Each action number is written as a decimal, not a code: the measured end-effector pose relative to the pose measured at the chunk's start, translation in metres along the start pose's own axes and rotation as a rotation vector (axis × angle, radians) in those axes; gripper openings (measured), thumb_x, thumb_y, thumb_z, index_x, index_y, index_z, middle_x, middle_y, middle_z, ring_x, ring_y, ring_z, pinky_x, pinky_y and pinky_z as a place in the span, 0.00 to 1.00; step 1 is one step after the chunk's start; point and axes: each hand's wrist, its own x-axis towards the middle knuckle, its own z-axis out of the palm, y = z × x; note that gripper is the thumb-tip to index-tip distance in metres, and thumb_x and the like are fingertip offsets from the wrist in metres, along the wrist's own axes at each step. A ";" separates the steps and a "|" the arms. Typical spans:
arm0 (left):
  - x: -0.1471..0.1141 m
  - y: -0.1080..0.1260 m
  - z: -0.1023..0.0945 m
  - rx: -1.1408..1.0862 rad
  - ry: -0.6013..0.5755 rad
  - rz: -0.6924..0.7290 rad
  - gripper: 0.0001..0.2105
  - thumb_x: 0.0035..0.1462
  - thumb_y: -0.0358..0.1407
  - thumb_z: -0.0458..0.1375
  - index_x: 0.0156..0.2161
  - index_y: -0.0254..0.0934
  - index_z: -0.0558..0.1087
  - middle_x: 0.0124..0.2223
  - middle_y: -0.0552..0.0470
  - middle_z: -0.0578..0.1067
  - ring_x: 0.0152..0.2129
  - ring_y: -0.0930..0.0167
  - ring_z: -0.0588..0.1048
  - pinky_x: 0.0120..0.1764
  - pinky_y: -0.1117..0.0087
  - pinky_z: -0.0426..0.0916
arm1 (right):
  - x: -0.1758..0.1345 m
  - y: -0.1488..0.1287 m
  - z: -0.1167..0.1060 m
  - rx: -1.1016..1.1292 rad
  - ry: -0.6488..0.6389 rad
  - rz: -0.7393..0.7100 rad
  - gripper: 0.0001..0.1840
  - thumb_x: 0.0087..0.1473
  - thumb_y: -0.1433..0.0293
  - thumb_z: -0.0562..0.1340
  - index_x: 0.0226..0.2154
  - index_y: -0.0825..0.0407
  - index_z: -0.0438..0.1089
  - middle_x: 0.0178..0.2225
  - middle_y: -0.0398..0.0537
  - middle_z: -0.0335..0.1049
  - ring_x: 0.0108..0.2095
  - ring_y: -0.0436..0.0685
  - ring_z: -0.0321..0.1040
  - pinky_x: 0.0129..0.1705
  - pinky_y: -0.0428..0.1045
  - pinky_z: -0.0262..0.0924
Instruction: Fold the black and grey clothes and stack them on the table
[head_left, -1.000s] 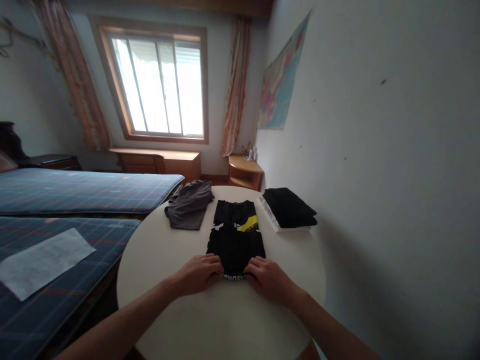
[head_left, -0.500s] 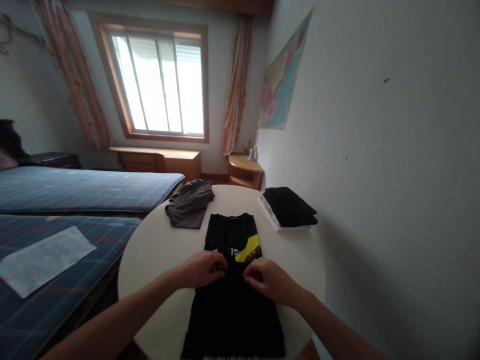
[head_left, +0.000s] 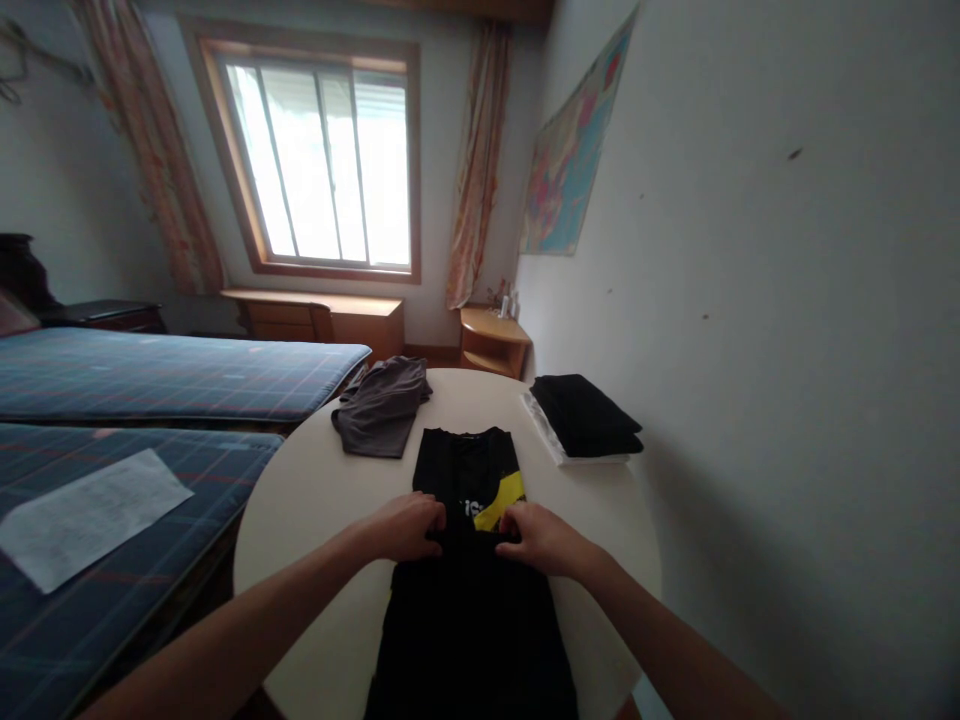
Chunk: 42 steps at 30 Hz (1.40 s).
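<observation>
Shirt [head_left: 472, 625] lay at lower centre, left hand [head_left: 405, 525] and right hand [head_left: 546, 540] spaced across it, presumably for even control; fingers [head_left: 431, 512] curled, grasp indeterminable.

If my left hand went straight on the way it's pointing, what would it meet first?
The black shirt, just at the fingers of your left hand. The line then crosses its front close to your right hand; whether they'd bump is hard to say, since depth is unclear.

Upper left: bright sliding window [head_left: 319, 165] between patterned curtains [head_left: 481, 165]. Right of centre: wall map [head_left: 574, 150] on pale wall [head_left: 757, 380]. Left: two plaid mattresses [head_left: 165, 372].
</observation>
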 end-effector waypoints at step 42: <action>0.144 -0.113 -0.011 -0.001 0.331 -0.280 0.19 0.58 0.29 0.55 0.55 0.40 0.70 0.51 0.46 0.76 0.48 0.65 0.75 0.51 0.67 0.67 | 0.194 0.092 -0.033 0.117 0.249 -0.105 0.15 0.56 0.77 0.60 0.45 0.53 0.74 0.47 0.51 0.75 0.49 0.55 0.70 0.55 0.51 0.61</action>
